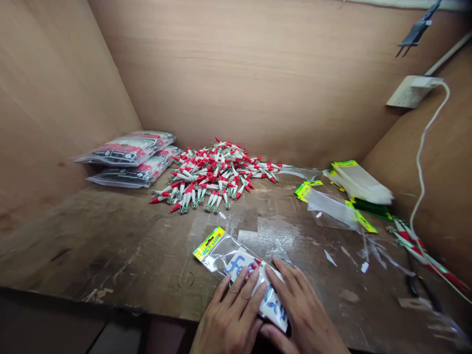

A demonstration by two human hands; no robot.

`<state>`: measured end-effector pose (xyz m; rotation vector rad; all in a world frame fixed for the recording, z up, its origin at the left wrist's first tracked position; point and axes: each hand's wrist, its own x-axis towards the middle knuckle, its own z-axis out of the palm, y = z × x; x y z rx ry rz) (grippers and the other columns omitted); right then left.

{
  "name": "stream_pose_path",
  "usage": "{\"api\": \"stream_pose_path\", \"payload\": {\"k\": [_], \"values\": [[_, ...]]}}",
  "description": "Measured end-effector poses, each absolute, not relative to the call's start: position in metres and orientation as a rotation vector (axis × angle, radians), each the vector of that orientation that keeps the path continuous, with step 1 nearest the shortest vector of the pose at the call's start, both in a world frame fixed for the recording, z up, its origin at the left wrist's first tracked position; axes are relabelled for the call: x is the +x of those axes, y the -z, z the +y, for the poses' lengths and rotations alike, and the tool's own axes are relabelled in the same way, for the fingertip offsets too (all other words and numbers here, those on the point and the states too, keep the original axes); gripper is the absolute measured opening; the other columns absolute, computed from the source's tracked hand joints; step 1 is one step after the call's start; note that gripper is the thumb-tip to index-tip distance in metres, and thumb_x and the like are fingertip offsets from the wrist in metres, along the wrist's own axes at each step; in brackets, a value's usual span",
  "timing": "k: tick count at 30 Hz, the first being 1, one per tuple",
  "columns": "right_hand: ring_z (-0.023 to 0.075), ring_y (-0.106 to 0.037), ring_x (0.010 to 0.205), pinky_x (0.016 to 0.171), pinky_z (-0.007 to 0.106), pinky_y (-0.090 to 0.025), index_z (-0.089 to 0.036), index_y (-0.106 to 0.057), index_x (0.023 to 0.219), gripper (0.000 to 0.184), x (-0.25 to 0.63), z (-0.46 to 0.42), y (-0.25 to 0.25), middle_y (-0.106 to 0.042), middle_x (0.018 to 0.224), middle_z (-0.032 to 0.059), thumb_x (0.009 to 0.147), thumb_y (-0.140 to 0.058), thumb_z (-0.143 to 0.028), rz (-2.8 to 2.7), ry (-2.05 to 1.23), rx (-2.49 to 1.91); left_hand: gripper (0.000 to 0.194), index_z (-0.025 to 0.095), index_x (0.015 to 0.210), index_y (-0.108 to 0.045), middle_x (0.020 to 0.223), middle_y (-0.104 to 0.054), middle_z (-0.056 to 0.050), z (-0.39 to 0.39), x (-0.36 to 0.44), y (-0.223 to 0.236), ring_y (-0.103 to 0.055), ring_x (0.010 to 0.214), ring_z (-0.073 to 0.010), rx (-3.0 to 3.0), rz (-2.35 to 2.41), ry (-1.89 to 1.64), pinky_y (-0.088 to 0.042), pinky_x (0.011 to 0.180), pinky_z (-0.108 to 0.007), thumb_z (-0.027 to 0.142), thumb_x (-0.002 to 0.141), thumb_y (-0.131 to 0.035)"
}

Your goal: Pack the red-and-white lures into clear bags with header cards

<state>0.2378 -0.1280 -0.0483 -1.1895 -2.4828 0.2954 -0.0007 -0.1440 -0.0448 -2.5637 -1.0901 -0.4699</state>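
Note:
A clear plastic packet point(236, 250) with a yellow header reading "BCT LURE" lies slanted near the table's front edge. Inside it shows a white card with large blue lettering and a bit of red. My left hand point(236, 305) has its fingers over the packet's left side, its thumb mostly hidden. On the other side, my right hand point(298, 305) lays its fingers over the packet, with its thumb low at the near end. Both hands hold the packet by its lower half. Beyond it sits a heap of red and white squid lures point(217, 172) with metal hook crowns.
Filled plastic bags point(129, 152) are stacked at the back left. To the right lie header packets point(332, 206), a packet stack point(363, 182), several loose larger lures point(416, 241) and dark-handled pliers or scissors point(416, 285). A white cable point(420, 162) hangs from the wall socket point(409, 93).

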Motion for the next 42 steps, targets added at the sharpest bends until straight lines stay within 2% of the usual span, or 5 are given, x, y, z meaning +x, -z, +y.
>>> {"api": "stream_pose_path", "payload": {"k": [11,18,25,31,42], "values": [[0.0367,-0.042,0.137,0.112,0.051,-0.04,-0.018,-0.027,0.157,0.098,0.247,-0.119,0.029,-0.046,0.149,0.0176,0.081,-0.07,-0.062,-2.458,-0.422,-1.042,0.115,0.015,0.159,-0.012,0.164,-0.022,-0.016,-0.09,0.001,-0.015,-0.018,0.151,-0.0347,-3.092,-1.073,0.353,-0.017,0.122,-0.052,0.068,0.074,-0.07],[0.0335,-0.049,0.13,0.11,0.047,-0.042,-0.022,-0.042,0.146,0.088,0.251,-0.098,-0.026,-0.053,0.14,0.0139,0.072,-0.083,-0.05,-2.415,-0.513,-1.035,0.093,0.017,0.141,-0.044,0.132,-0.06,-0.016,-0.04,0.017,-0.017,-0.048,0.133,-0.0387,-3.228,-0.881,0.558,-0.016,0.118,-0.056,0.068,0.069,-0.072],[0.0362,-0.044,0.135,0.11,0.049,-0.043,-0.023,-0.022,0.154,0.101,0.257,-0.064,-0.062,-0.039,0.148,0.0169,0.077,-0.075,-0.062,-2.302,-0.318,-0.875,0.076,0.017,0.117,-0.057,0.109,-0.063,-0.011,-0.021,0.026,-0.039,-0.059,0.102,-0.0331,-3.14,-1.099,0.774,-0.035,0.107,-0.056,0.061,0.06,-0.081],[0.0304,-0.059,0.114,0.1,0.055,-0.049,-0.03,-0.015,0.156,0.075,0.283,-0.021,-0.056,-0.043,0.146,0.0149,0.096,-0.052,-0.055,-1.683,-0.332,-0.926,0.071,0.018,0.125,-0.058,0.119,-0.063,-0.013,0.017,-0.029,-0.083,-0.061,0.095,-0.0297,-3.317,-1.303,1.953,-0.054,0.069,-0.037,0.073,0.081,-0.055],[0.0235,-0.062,0.104,0.095,0.047,-0.053,-0.027,-0.018,0.156,0.072,0.282,-0.004,-0.027,-0.048,0.142,0.0137,0.097,-0.055,-0.044,-1.816,-0.451,-1.059,0.084,0.017,0.128,-0.059,0.139,-0.057,-0.016,0.016,-0.002,-0.08,-0.041,0.139,-0.039,-3.521,-0.66,2.61,-0.028,0.117,-0.054,0.074,0.068,-0.071]]}}
